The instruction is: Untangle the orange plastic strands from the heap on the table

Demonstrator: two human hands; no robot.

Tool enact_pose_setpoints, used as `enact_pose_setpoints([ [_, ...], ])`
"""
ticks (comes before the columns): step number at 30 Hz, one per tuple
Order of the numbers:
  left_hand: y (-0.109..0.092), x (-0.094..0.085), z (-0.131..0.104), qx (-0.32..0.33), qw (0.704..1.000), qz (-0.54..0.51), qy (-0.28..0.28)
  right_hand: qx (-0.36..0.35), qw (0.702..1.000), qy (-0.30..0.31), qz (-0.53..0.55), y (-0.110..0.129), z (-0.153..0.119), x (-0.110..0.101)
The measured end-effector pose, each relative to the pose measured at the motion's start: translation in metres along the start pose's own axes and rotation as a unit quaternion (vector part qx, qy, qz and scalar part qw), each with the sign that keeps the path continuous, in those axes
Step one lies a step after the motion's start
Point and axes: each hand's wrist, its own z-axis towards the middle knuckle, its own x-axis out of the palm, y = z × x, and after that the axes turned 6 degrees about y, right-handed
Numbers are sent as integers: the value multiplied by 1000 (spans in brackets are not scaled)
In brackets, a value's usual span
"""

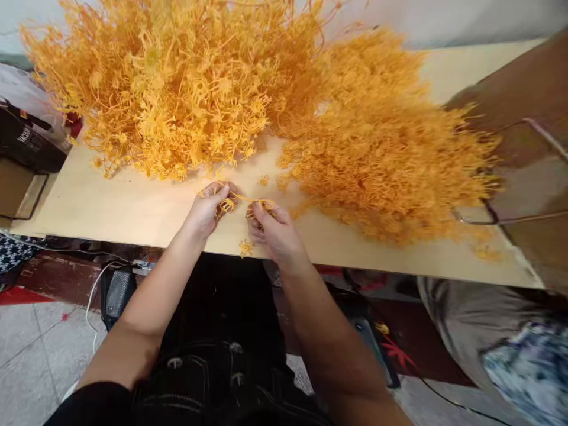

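Note:
Close to the table's front edge, my left hand pinches one end of a thin orange artificial flower sprig. My right hand has its thumb and fingers closed on the other end, so the stem stretches across the short gap between both hands. Small orange flower heads poke out around the fingers of each hand. Beyond my left hand rises a big heap of orange flower sprigs, and a second pile of orange sprigs spreads to the right. A loose flower piece lies on the table between my wrists.
The pale wooden table runs across in front of me. At the right end stand a brown cardboard box and a metal wire frame. A dark printed box is at far left. Cables hang below the table's edge.

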Motion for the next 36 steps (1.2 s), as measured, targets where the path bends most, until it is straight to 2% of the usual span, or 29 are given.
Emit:
enact_pose_setpoints([
  [3, 2, 1, 2, 6, 999, -24, -21, -26, 999, 27, -19, -8, 1, 6],
  [6, 2, 1, 4, 2, 999, -39, -25, -78, 993, 17, -83, -9, 5, 1],
  [8, 2, 0, 5, 0, 999, -46, -24, -123, 978, -5, -168, -6, 7, -7],
  [10, 1, -2, 6, 1, 997, -70, -23, -156, 948, -40, -276, -3, 3, -15],
  [12, -1, -6, 7, 5, 995, -99, -17, -158, 908, -64, -383, -3, -6, -19],
  [14, -2, -8, 7, 7, 993, -119, -9, -155, 854, -33, -495, -5, -18, -19],
  [17, -2, -10, 6, 5, 991, -132, 0, -176, 736, 54, -652, -9, -31, -13],
  [19, -2, -10, 5, 1, 991, -133, 10, -193, 667, 88, -715, -10, -33, -9],
  [22, -1, -11, 4, 1, 991, -132, 18, -192, 605, 130, -761, -5, -24, -11],
  [24, -1, -12, 4, 1, 990, -136, 20, -157, 584, 122, -787, 2, -11, -19],
  [26, -1, -13, 4, 1, 990, -139, 19, -112, 578, 67, -805, 11, 4, -31],
  [28, -1, -14, 4, 0, 990, -140, 20, -101, 578, -1, -810, 22, 18, -46],
  [31, -1, -14, 5, 0, 989, -144, 27, -162, 590, -70, -788, 37, 30, -63],
  [32, -2, -13, 5, 1, 989, -144, 28, -189, 603, -83, -770, 41, 32, -65],
  [34, -2, -13, 5, 1, 990, -141, 27, -233, 650, -85, -719, 46, 31, -64],
  [36, -2, -12, 6, 2, 991, -133, 29, -256, 706, -51, -659, 46, 28, -55],
])
